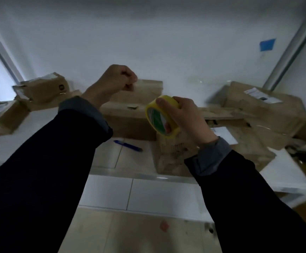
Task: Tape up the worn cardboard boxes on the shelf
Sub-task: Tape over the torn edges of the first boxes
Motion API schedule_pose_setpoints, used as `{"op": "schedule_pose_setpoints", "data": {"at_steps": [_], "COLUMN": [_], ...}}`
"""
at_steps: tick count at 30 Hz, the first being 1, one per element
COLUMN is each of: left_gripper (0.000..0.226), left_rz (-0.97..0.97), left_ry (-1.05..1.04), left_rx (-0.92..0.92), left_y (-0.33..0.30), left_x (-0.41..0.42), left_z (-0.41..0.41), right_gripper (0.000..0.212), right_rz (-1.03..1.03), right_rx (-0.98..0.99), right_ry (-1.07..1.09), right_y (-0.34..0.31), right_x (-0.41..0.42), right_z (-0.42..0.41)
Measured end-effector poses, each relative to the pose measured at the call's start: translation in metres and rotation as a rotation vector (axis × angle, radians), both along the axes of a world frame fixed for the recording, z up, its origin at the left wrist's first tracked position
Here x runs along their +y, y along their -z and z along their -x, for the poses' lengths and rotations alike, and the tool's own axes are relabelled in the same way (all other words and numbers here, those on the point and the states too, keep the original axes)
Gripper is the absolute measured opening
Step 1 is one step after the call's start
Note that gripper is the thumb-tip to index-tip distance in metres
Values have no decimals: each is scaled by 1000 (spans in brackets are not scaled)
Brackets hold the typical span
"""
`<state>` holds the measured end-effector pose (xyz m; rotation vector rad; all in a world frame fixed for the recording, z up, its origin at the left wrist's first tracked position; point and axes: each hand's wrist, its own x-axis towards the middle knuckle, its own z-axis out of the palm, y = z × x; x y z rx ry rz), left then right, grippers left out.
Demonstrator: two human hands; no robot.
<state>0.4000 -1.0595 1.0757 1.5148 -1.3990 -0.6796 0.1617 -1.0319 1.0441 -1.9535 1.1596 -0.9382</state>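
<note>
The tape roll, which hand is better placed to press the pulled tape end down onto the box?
Probably the left. The left hand pinches what looks like the clear tape end above the middle box, while the right hand grips the tape roll and must feed it.

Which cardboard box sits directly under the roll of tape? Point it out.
The upright narrow box at the shelf's front edge, below the yellow tape roll held in the right hand. The other boxes lie farther back or off to the sides.
</note>
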Motion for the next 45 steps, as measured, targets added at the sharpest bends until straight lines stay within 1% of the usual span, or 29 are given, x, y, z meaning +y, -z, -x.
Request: {"op": "schedule_pose_setpoints", "data": {"at_steps": [3, 6, 9, 10, 12, 14, 17, 19, 22, 23, 24, 25, 26, 28, 30, 34, 35, 37, 41, 45], "left_gripper": [10, 5, 13, 17, 20, 15, 10, 10, 14, 17, 19, 18, 15, 10, 11, 15, 18, 21, 24, 18], "left_rz": [-3, -29, -13, -1, 11, 4, -64, -133, -222, -250, -281, -308, -331, -356, -358, -318, -311, -323, -364, -351], "left_ry": [99, 222, 236, 209, 200, 274, 391, 449, 474, 476, 482, 492, 494, 472, 446, 446, 455, 474, 496, 480], "left_rx": [-13, -7, 23, 35, -5, -76, -119, -138, -158, -171, -183, -196, -207, -213, -225, -357, -391, -435, -500, -637], "left_y": [0, 2, 0, -1, -2, -3, -4, -2, 11, 19, 27, 35, 43, 55, 61, 63, 63, 62, 61, 63], "left_x": [-37, -70, -103, -114, -133, -148, -162, -169, -174, -174, -174, -173, -172, -172, -176, -182, -183, -185, -190, -194], "left_z": [65, 137, 190, 202, 222, 244, 274, 287, 300, 304, 307, 311, 314, 319, 322, 328, 329, 331, 332, 338], "right_gripper": [55, 60, 59, 59, 55, 46, 36, 24, 11, 14, 24, 33, 36, 33, 26, 13, 13, 23, 37, 35], "right_rz": [0, -67, -96, -101, -173, -235, -313, -380, -464, -495, -526, -552, -571, -584, -603, -630, -644, -679, -748, -772], "right_rx": [32, -2, -6, -14, -123, -213, -263, -331, -432, -449, -455, -460, -474, -498, -527, -520, -523, -534, -553, -547], "right_ry": [109, 192, 297, 322, 314, 315, 281, 235, 179, 164, 150, 137, 124, 93, 78, 34, -8, -91, -133, -132], "right_y": [-8, -15, -14, -13, -9, -6, -4, -1, 4, 9, 13, 15, 17, 19, 17, 17, 17, 17, 18, 16], "right_x": [-9, -13, -12, -10, -4, -3, -8, -11, -9, -9, -8, -7, -5, -5, -6, -9, -9, -7, -7, -7], "right_z": [62, 125, 178, 193, 214, 227, 240, 250, 261, 264, 266, 267, 267, 268, 269, 270, 270, 271, 274, 278]}}
